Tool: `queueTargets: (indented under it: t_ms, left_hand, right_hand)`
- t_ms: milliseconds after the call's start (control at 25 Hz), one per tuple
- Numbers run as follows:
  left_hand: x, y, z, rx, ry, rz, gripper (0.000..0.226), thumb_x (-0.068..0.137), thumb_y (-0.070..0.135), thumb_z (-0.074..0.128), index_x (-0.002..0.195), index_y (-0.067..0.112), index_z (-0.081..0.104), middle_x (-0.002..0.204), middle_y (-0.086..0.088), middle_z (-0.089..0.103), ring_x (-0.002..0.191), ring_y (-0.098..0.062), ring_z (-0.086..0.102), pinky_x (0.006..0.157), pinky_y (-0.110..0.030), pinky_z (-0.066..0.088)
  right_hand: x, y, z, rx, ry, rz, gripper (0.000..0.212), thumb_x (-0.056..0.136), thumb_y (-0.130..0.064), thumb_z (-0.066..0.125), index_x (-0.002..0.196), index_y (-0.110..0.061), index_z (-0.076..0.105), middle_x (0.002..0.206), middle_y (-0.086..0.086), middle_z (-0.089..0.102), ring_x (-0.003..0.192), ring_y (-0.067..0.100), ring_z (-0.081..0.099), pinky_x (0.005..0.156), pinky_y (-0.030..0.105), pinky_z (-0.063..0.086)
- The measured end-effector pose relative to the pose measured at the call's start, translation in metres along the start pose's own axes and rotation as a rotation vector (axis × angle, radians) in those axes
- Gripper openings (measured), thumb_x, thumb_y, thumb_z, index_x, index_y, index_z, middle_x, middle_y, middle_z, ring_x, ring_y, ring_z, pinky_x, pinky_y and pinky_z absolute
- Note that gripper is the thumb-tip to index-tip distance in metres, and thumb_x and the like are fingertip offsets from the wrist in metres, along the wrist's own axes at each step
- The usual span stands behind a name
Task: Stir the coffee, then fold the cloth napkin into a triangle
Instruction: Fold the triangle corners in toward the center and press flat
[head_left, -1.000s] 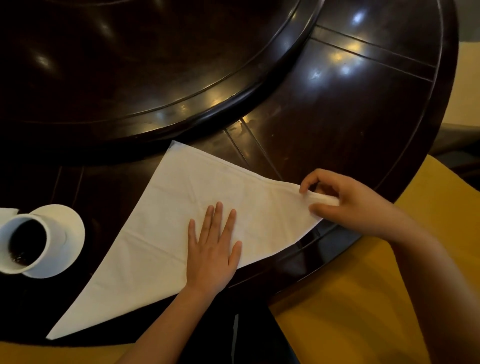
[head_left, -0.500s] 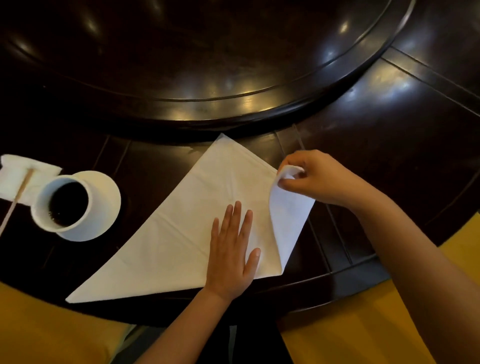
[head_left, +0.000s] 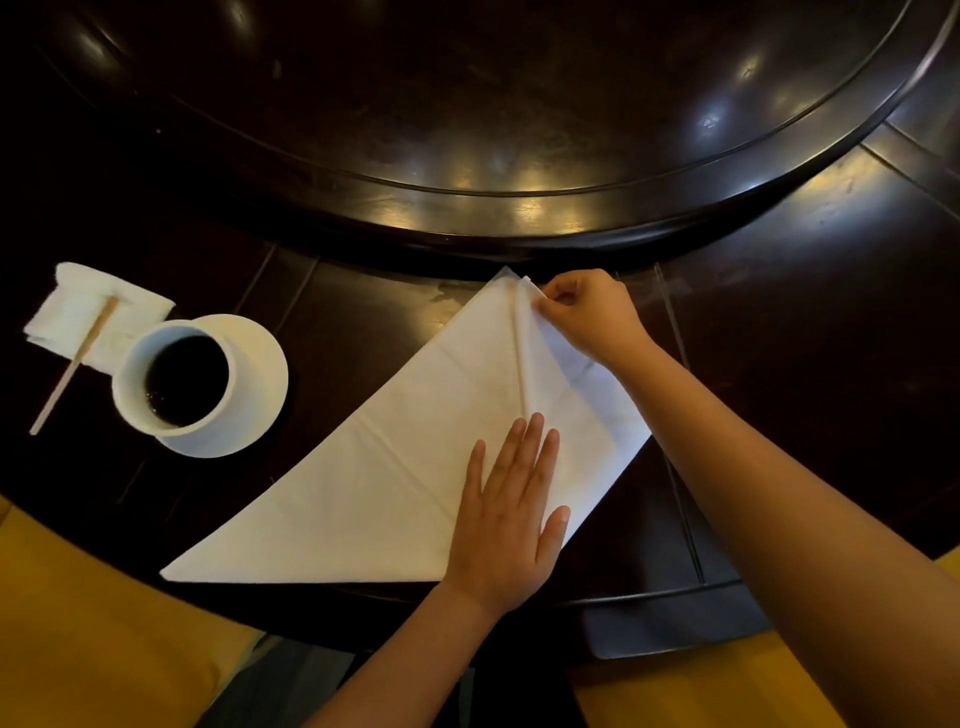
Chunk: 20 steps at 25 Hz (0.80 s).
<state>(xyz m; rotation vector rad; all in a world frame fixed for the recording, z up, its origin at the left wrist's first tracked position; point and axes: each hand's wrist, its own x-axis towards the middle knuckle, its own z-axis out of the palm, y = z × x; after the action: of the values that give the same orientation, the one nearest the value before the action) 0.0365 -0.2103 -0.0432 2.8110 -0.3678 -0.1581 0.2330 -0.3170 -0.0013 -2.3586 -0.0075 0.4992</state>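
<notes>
My right hand (head_left: 582, 312) pinches the cloth napkin's (head_left: 395, 467) folded corner at its far apex; left hand (head_left: 511, 514) presses flat, fingers straight. Releasing early risks misaligned corners.

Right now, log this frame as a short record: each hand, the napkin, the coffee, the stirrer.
left hand: flat, pressing the napkin
right hand: pinching the folded-over corner at the napkin's far tip
napkin: white, right part folded over
coffee cup: full, on a saucer
stirrer: out of the cup, lying on a paper towel
</notes>
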Motion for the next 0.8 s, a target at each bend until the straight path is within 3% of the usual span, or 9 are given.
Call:
queueTargets:
  t_ms: [120, 240, 360, 440, 520, 600, 680, 800]
  left_hand:
    - [0.002, 0.002, 0.001, 0.014, -0.048, -0.007, 0.061, 0.096, 0.046, 0.011, 0.147, 0.013, 0.015, 0.154, -0.008, 0.018, 0.141, -0.024, 0.020, 0.108, -0.056, 0.016]
    - [0.003, 0.003, 0.001, 0.034, -0.088, -0.015, 0.063, 0.094, 0.046, 0.020, 0.147, 0.011, 0.018, 0.154, -0.009, 0.020, 0.141, -0.024, 0.021, 0.109, -0.055, 0.017]
    - [0.004, 0.004, 0.000, 0.059, -0.104, -0.022, 0.064, 0.093, 0.044, 0.022, 0.146, 0.009, 0.021, 0.154, -0.009, 0.020, 0.142, -0.024, 0.019, 0.110, -0.054, 0.016]
    - [0.004, 0.004, 0.000, 0.089, -0.112, -0.020, 0.065, 0.092, 0.045, 0.026, 0.146, 0.008, 0.021, 0.154, -0.010, 0.021, 0.142, -0.024, 0.017, 0.109, -0.054, 0.016]
    - [0.006, 0.004, 0.000, 0.130, -0.120, -0.013, 0.069, 0.090, 0.047, 0.039, 0.145, 0.008, 0.023, 0.153, -0.011, 0.026, 0.141, -0.025, 0.017, 0.109, -0.054, 0.017]
    - [0.008, 0.005, -0.001, 0.164, -0.131, -0.011, 0.076, 0.085, 0.051, 0.049, 0.144, 0.009, 0.025, 0.150, -0.011, 0.032, 0.139, -0.026, 0.023, 0.108, -0.054, 0.020]
    - [0.007, 0.005, -0.002, 0.191, -0.148, 0.002, 0.079, 0.083, 0.053, 0.052, 0.143, 0.009, 0.026, 0.149, -0.011, 0.034, 0.138, -0.027, 0.027, 0.108, -0.053, 0.022]
    - [-0.005, 0.001, -0.001, 0.200, -0.171, 0.047, 0.080, 0.083, 0.053, 0.053, 0.143, 0.008, 0.024, 0.150, -0.012, 0.030, 0.139, -0.028, 0.024, 0.108, -0.053, 0.023]
  right_hand:
    - [0.003, 0.001, 0.008, -0.009, 0.088, -0.005, 0.016, 0.090, -0.026, 0.058, 0.089, -0.013, 0.068, 0.082, 0.007, 0.066, 0.079, 0.019, 0.059, 0.097, 0.045, 0.041]
    - [0.005, 0.002, 0.013, -0.029, 0.160, -0.015, 0.014, 0.089, -0.026, 0.060, 0.088, -0.014, 0.066, 0.079, 0.003, 0.063, 0.075, 0.014, 0.056, 0.095, 0.039, 0.036]
    - [-0.004, 0.003, 0.015, -0.116, 0.266, -0.119, 0.022, 0.086, -0.025, 0.062, 0.105, -0.014, 0.062, 0.097, 0.005, 0.062, 0.086, 0.019, 0.057, 0.092, 0.039, 0.040]
    - [-0.020, 0.011, 0.018, -0.367, 0.330, -0.378, 0.035, 0.089, -0.025, 0.057, 0.121, -0.012, 0.056, 0.117, 0.011, 0.061, 0.106, 0.028, 0.055, 0.092, 0.041, 0.038]
    - [-0.034, 0.023, 0.024, -0.602, 0.117, -0.571, 0.046, 0.095, -0.031, 0.043, 0.139, -0.015, 0.038, 0.144, 0.010, 0.042, 0.134, 0.029, 0.035, 0.107, 0.048, 0.024]
    - [-0.039, 0.034, 0.030, -0.682, -0.108, -0.542, 0.054, 0.099, -0.038, 0.027, 0.147, -0.019, 0.011, 0.157, 0.004, 0.013, 0.144, 0.019, 0.002, 0.115, 0.048, -0.003]
    - [-0.030, 0.039, 0.033, -0.695, -0.119, -0.507, 0.059, 0.097, -0.046, 0.018, 0.147, -0.020, -0.001, 0.158, 0.002, 0.002, 0.141, 0.013, -0.009, 0.114, 0.047, -0.011]
    - [-0.017, 0.033, 0.038, -0.748, -0.059, -0.459, 0.065, 0.094, -0.052, 0.013, 0.147, -0.019, -0.003, 0.158, 0.002, 0.001, 0.142, 0.013, -0.010, 0.113, 0.047, -0.013]
